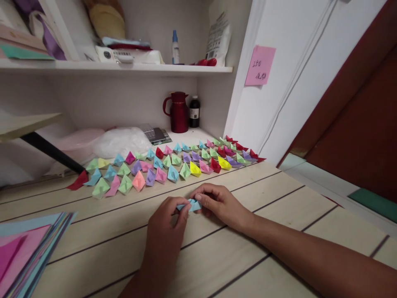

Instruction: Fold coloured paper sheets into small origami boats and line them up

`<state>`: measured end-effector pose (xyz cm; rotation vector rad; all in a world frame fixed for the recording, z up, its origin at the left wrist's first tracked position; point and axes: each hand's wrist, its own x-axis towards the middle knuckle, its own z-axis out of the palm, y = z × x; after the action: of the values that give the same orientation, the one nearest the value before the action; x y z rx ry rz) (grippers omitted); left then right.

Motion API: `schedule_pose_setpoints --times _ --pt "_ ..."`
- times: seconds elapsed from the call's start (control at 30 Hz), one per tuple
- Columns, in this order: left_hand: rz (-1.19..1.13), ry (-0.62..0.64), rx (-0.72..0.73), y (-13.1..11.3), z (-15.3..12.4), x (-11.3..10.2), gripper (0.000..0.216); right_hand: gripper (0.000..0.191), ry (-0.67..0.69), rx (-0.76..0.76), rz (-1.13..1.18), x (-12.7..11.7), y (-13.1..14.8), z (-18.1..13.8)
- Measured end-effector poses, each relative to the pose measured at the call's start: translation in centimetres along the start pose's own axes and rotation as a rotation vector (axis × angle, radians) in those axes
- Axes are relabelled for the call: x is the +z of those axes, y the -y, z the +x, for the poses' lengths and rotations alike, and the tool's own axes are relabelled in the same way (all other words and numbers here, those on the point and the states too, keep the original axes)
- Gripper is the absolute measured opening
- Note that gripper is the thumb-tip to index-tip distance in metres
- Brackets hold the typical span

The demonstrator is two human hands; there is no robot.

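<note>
A small light-blue folded paper boat (pixel 194 205) is held just above the wooden tabletop (pixel 124 231), between my two hands. My left hand (pixel 169 219) pinches its left end between thumb and forefinger. At its right end my right hand (pixel 215 203) grips it with thumb and fingers. Parts of the paper are covered by my fingertips. Beyond my hands stand several rows of folded paper boats in green, blue, pink, purple, red and yellow, among them a yellow boat (pixel 195 169) and an orange boat (pixel 138 181).
A stack of coloured paper (pixel 34 248) lies at the lower left. Behind the boats are a clear plastic bag (pixel 122 142), a red jug (pixel 179 114) and a dark bottle (pixel 194 112). A white shelf (pixel 139 69) runs above. The table's edge drops off at right.
</note>
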<state>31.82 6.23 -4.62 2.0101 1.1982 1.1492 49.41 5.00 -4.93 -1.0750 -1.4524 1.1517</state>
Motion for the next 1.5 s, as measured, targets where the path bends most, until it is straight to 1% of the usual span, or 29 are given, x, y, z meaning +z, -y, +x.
schedule_pose_setpoints --times 0.13,0.17,0.27,0.3,0.33,0.37,0.5,0.6,0.7,0.8,0.87,0.93,0.97,1.07,1.13,1.2,1.3,1.5 --pt "-0.032 -0.053 0.001 -0.3 0.0 -0.3 0.011 0.035 0.035 -0.006 0.113 0.1 0.1 -0.1" --pt "-0.040 -0.072 -0.002 -0.3 0.0 -0.4 0.011 0.039 0.034 -0.007 0.129 0.2 0.1 -0.1" --pt "-0.065 -0.141 -0.033 -0.5 0.0 -0.4 0.013 0.067 0.011 0.011 0.187 0.4 0.0 0.1" --pt "-0.074 -0.163 -0.049 -0.6 0.0 -0.4 0.015 0.074 0.001 0.029 0.221 0.4 -0.1 0.2" --pt "-0.083 -0.180 -0.066 -0.7 0.0 -0.4 0.015 0.076 -0.005 0.053 0.259 0.4 -0.2 0.3" --pt "-0.089 -0.190 -0.079 -0.9 0.0 -0.4 0.016 0.073 -0.006 0.078 0.297 0.4 -0.2 0.4" --pt "-0.087 -0.182 -0.080 -1.3 0.0 -0.3 0.017 0.042 0.005 0.158 0.395 0.4 -0.1 0.5" --pt "-0.076 -0.147 -0.072 -1.2 0.0 -0.3 0.017 0.034 -0.030 0.165 0.380 0.4 0.0 0.4" --pt "-0.073 -0.132 -0.129 -0.6 0.0 0.0 0.018 0.029 -0.084 0.152 0.322 0.5 -0.2 0.4" --pt "-0.126 -0.116 -0.158 0.0 0.2 0.4 0.029 0.022 -0.116 0.128 0.204 0.3 -0.2 0.4" --pt "-0.101 -0.102 -0.133 0.4 0.3 0.6 0.039 0.016 -0.136 0.090 0.044 0.2 0.1 0.3" --pt "-0.017 -0.095 -0.082 0.8 0.4 0.7 0.041 0.008 -0.146 -0.003 -0.144 0.0 0.5 0.1" --pt "0.028 -0.092 -0.047 1.0 0.5 0.7 0.036 0.005 -0.146 -0.064 -0.225 0.0 0.8 0.0" --pt "0.122 -0.063 0.088 1.6 0.6 0.6 0.019 0.005 -0.138 -0.212 -0.383 0.0 1.2 -0.2" --pt "0.159 -0.030 0.168 1.9 0.8 0.4 0.016 0.005 -0.140 -0.257 -0.430 0.0 1.2 -0.3" --pt "0.189 0.011 0.213 2.0 0.9 0.2 0.015 0.006 -0.145 -0.272 -0.448 0.0 1.0 -0.2" --pt "0.221 0.067 0.219 1.9 1.0 0.0 0.014 0.006 -0.145 -0.272 -0.433 0.0 0.9 -0.2" --pt "0.177 0.096 0.151 1.0 1.1 -0.3 0.014 0.003 -0.120 -0.240 -0.368 0.0 1.0 -0.4"
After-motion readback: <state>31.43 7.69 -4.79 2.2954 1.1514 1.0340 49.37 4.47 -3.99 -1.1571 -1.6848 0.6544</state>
